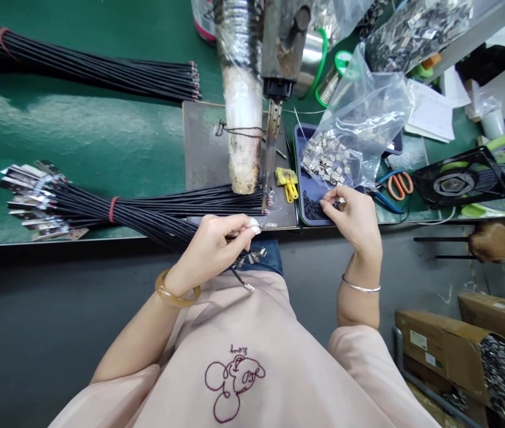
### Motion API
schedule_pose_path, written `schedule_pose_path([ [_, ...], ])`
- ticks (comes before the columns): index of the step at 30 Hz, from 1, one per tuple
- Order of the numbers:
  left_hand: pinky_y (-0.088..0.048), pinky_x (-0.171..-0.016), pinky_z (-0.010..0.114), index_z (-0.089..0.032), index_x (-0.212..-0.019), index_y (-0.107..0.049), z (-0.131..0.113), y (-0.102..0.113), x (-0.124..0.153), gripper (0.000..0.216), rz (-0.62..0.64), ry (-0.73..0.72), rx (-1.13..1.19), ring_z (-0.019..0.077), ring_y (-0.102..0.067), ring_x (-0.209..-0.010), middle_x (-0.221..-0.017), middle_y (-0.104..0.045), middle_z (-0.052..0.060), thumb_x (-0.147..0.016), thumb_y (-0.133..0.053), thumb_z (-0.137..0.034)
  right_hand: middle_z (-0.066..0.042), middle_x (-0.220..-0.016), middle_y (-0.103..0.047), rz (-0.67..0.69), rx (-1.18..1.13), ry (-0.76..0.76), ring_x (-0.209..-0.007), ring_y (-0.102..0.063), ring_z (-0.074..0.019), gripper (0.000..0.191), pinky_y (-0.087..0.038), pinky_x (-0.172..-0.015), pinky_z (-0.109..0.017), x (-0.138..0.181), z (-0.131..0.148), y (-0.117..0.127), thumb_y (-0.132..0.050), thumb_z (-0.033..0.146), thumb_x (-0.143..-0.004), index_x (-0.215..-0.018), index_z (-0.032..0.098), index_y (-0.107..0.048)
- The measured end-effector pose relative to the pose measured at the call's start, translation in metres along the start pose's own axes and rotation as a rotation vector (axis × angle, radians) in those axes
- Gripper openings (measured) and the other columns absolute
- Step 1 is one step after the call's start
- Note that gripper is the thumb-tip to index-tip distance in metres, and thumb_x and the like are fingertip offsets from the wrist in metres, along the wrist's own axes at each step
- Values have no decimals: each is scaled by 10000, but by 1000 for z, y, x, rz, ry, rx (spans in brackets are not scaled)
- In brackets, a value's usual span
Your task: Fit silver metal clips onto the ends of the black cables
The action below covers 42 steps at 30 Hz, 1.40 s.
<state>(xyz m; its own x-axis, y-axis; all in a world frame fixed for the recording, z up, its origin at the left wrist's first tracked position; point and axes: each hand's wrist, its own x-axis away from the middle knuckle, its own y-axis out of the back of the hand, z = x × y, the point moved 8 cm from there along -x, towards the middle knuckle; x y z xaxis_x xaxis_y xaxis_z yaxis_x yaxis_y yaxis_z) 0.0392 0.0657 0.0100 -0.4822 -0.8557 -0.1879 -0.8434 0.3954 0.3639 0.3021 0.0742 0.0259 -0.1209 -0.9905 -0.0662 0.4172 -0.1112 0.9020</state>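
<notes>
My left hand (217, 244) is closed, with finger and thumb pinched on a black cable whose small metal connector (271, 226) pokes out past the fingertips at the table edge. White wrapping covers a fingertip. Below it hang more cable ends with metal connectors (252, 257). My right hand (356, 219) is pinched over the front of a blue tray (297, 151), at a heap of small black pieces (312, 207). Whatever lies between those fingertips is too small to make out. Small silver metal parts (330, 159) fill a clear bag in the same tray.
A soldering iron (272, 128) and a white-wrapped duct (242, 131) hang over a bundle of black cables (208, 202). Another cable bundle (101, 68) lies behind. Near the tray are a yellow clip (290, 187), orange-handled pliers (398, 184), solder spools (335, 77) and a black fan (461, 177).
</notes>
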Motion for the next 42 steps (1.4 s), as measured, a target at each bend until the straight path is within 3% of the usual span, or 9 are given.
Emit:
schedule_pose_path([
  [3,-324,-469,211,-149,-733,-645,2,-1,-1,183,-58,49,41,65,-426,-455,-517,-552,-49,-908,-624,-197,33,-698,-626,-260,-189,-13,-456,-381,-72,77,-307,-508,-278,18,15,14,-637,254,-875,-811,214,-625],
  [5,-316,-472,206,-144,-778,-654,3,-3,0,113,-101,63,32,60,-401,-458,-519,-526,-58,-881,-628,-183,16,-760,-653,-334,-417,-23,-460,-391,-66,105,-276,-456,-265,33,26,12,-658,295,-892,-823,220,-631],
  [10,-289,-470,190,-153,-736,-613,5,-7,1,98,-171,106,9,49,-329,-472,-517,-459,-78,-829,-601,-124,3,-892,-713,2,-743,53,-456,-314,-42,82,-247,-418,-251,54,71,-40,-743,312,-873,-883,231,-734],
  [16,-290,-474,190,-169,-688,-558,4,-8,2,137,-217,118,-9,54,-328,-490,-523,-451,-75,-810,-606,-130,-3,-783,-715,-47,-679,56,-634,-601,-116,223,-459,-582,-267,59,82,-67,-609,375,-982,-857,224,-718],
  [19,-281,-472,196,-175,-675,-540,6,-10,3,151,-228,128,-13,58,-322,-492,-521,-448,-75,-799,-617,-134,-6,-802,-727,-39,-677,75,-707,-668,-140,246,-500,-642,-280,59,83,-69,-572,379,-1001,-853,226,-696],
  [28,-276,-483,207,-178,-676,-530,9,-9,5,148,-255,149,-25,58,-309,-491,-515,-417,-86,-784,-623,-136,2,-773,-696,-39,-686,77,-670,-633,-129,254,-467,-614,-270,58,84,-67,-569,375,-1002,-826,220,-669],
  [33,-285,-487,207,-179,-673,-523,9,-10,5,163,-248,141,-23,59,-320,-493,-520,-413,-87,-787,-623,-119,23,-706,-633,-93,-579,106,-567,-492,-99,242,-386,-558,-270,60,88,-62,-588,350,-995,-812,218,-676],
  [37,-292,-495,200,-165,-669,-539,3,-9,4,184,-221,57,-28,50,-317,-500,-542,-418,-87,-813,-631,-98,38,-661,-593,-205,-422,205,-549,-445,-81,238,-373,-571,-260,62,99,-52,-618,272,-980,-753,207,-645],
  [42,-303,-505,196,-153,-751,-634,-3,-4,5,121,-199,-62,-36,50,-343,-513,-576,-458,-83,-852,-679,-104,47,-644,-597,-227,-382,262,-523,-399,-64,253,-356,-556,-253,62,101,-46,-658,283,-959,-722,197,-643],
])
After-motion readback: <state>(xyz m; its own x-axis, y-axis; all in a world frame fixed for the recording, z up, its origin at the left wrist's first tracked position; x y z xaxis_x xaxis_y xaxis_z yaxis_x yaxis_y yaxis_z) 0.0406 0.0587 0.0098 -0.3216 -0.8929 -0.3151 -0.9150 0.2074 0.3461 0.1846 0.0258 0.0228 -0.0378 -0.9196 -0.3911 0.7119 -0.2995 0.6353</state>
